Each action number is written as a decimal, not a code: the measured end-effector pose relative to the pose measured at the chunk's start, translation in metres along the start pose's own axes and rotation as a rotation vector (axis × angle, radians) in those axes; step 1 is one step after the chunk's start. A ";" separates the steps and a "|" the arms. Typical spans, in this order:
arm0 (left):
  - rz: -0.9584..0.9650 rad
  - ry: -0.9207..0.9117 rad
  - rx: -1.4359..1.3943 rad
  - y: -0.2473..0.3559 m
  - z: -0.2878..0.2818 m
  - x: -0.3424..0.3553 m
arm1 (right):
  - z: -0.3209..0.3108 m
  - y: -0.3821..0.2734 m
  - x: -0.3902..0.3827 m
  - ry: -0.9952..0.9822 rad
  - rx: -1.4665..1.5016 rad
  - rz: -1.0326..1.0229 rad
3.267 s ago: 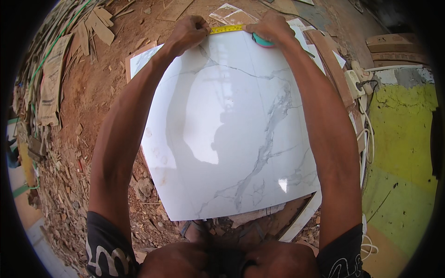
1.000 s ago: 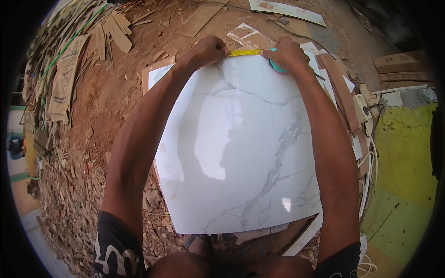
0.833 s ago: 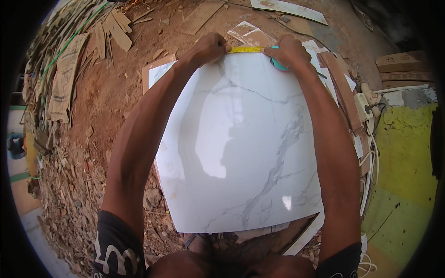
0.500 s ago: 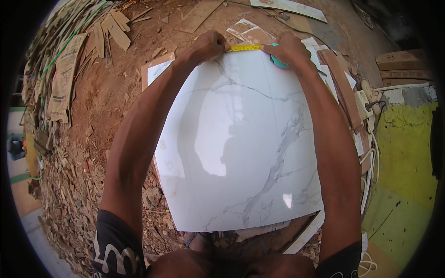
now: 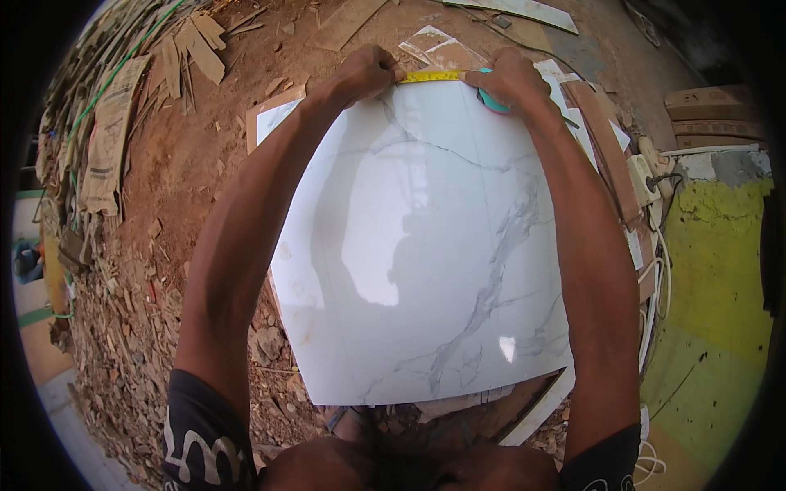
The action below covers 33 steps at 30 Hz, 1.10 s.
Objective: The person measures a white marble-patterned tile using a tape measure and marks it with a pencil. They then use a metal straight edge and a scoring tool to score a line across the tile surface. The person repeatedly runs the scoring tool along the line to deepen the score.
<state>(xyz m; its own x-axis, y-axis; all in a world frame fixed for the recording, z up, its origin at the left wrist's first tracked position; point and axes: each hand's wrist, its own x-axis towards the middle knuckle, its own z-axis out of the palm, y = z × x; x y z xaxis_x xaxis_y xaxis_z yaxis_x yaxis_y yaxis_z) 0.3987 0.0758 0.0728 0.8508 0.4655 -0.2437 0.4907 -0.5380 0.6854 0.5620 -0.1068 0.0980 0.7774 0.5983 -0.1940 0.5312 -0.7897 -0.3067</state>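
Note:
A large glossy white marble-look tile [image 5: 426, 245] lies flat on the dirt in front of me. Along its far edge a yellow measuring tape blade [image 5: 431, 77] is stretched between my hands. My left hand [image 5: 366, 74] pinches the blade's free end at the tile's far left corner. My right hand [image 5: 508, 78] is closed over the teal tape case [image 5: 491, 100], pressing it on the tile near the far right corner. Both my forearms reach across the tile's sides.
Broken tile pieces [image 5: 438, 49] and wooden scraps [image 5: 192, 49] lie on the red dirt beyond. Brown tile strips [image 5: 602, 147], a white power strip [image 5: 643, 176] with cables and a yellow-green surface [image 5: 712, 270] are on the right. Rubble covers the left ground.
The view has drifted slightly and both hands stay at the tile's far edge with the tape stretched; compared with 3.3 s ago the hands sit a little further right in view.

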 end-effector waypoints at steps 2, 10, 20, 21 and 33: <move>-0.023 0.003 -0.008 0.002 0.000 0.001 | 0.001 0.001 0.002 0.008 0.005 -0.005; -0.021 -0.020 0.010 0.006 -0.003 0.001 | 0.001 0.003 0.002 0.027 0.023 -0.016; -0.040 -0.004 0.030 0.008 -0.001 -0.002 | 0.005 0.008 0.004 0.033 0.002 -0.021; -0.054 0.010 0.028 0.009 -0.001 -0.003 | 0.004 0.007 0.002 0.039 -0.001 -0.019; 0.283 0.128 -0.108 0.037 -0.009 -0.037 | -0.026 0.046 -0.057 -0.010 0.468 -0.178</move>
<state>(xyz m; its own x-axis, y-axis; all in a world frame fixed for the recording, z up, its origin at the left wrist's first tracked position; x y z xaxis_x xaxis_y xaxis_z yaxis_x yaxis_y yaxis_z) 0.3839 0.0455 0.1131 0.9168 0.3962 0.0506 0.2093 -0.5846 0.7839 0.5507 -0.1806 0.1191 0.6842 0.7211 -0.1091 0.4453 -0.5315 -0.7205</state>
